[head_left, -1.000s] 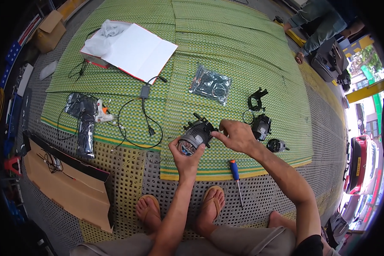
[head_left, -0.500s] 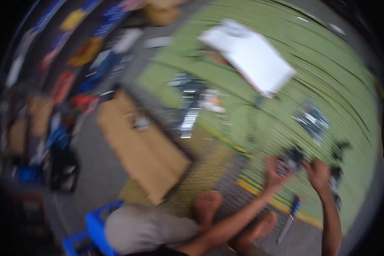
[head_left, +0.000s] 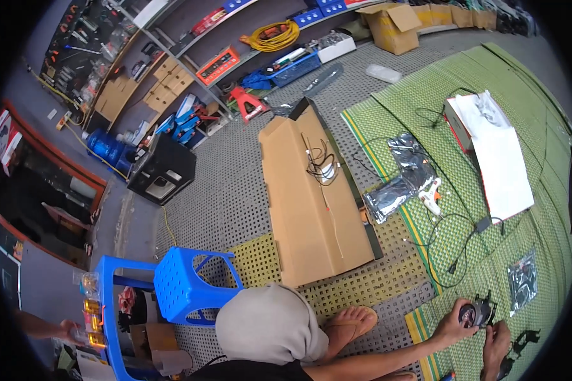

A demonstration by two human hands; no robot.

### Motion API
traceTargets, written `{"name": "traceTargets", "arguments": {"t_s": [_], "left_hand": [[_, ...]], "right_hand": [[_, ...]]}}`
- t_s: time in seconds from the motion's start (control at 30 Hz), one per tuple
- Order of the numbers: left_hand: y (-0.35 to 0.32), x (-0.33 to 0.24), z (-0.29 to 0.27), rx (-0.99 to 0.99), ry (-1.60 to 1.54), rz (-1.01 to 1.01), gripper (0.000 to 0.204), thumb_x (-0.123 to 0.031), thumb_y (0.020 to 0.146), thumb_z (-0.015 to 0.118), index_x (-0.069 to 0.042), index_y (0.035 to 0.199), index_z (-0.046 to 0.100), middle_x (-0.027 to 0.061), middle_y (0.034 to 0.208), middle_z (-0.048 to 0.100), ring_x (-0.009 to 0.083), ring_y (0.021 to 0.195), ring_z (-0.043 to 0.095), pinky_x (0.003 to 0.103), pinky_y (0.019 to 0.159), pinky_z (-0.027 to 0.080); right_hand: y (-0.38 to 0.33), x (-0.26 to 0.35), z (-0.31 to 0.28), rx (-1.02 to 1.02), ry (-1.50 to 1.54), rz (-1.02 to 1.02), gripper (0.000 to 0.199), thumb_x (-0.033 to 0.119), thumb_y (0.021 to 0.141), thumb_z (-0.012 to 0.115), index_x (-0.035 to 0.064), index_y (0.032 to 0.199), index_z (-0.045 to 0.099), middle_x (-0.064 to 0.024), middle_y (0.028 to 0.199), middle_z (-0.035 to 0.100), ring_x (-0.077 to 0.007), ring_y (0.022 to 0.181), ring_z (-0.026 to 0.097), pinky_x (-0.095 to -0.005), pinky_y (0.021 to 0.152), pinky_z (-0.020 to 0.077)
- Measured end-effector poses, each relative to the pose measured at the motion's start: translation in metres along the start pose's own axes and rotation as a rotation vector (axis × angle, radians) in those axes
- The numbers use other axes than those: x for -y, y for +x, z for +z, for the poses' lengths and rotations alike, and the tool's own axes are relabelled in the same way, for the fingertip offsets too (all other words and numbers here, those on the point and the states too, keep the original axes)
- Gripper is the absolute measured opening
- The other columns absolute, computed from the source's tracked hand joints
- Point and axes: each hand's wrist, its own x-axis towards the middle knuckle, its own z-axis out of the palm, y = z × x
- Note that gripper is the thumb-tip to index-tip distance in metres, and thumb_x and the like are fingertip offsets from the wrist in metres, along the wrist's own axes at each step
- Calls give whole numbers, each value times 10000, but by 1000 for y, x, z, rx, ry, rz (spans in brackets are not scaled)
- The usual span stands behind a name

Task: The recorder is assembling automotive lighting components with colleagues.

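Observation:
At the lower right, my left hand (head_left: 454, 327) is closed around a small black device (head_left: 483, 311) with a round, reddish-dark face and a bracket-like frame. Close against its lower side is my right hand (head_left: 495, 346), its fingers bent together; whatever they pinch is too small to make out. Black bracket-like parts (head_left: 525, 341) lie on the green woven mat (head_left: 426, 108) beside the right hand. A clear plastic packet (head_left: 523, 282) rests just beyond the device. The tip of a blue handle (head_left: 449, 376) shows at the lower edge.
A long cardboard box (head_left: 314, 197) with cables on it lies ahead. Wrapped parts (head_left: 403, 178), a black cable (head_left: 462, 244) and a white-topped box (head_left: 505, 165) sit on the mat. A blue stool (head_left: 187, 286) stands left; another person's hand (head_left: 63, 331) is by the blue table (head_left: 107, 317).
My view has swung left, so the mat and boxes sit farther right and the shelves and blue stool show more fully. The black device stays in my left hand, my right hand beside it.

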Motion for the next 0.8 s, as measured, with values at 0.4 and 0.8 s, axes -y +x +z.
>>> {"name": "traceTargets", "arguments": {"t_s": [0.4, 0.8], "left_hand": [[10, 30, 6, 58, -158, 0, 826, -168, 726, 895, -50, 1337, 353, 160, 1242, 469, 222, 1168, 500, 359, 988, 462], [8, 13, 17, 78, 53, -46, 758, -122, 774, 851, -77, 1323, 330, 154, 1245, 430, 224, 1140, 522, 335, 923, 500]], "right_hand": [[-12, 19, -18, -115, 51, 16, 393, 445, 955, 615, 52, 968, 595, -175, 907, 675, -388, 865, 666, -507, 740, 534], [-28, 9, -21, -156, -234, -204, 255, 107, 873, 619, 38, 1101, 528, -115, 1038, 544, -301, 1014, 624, -418, 756, 593]]}}
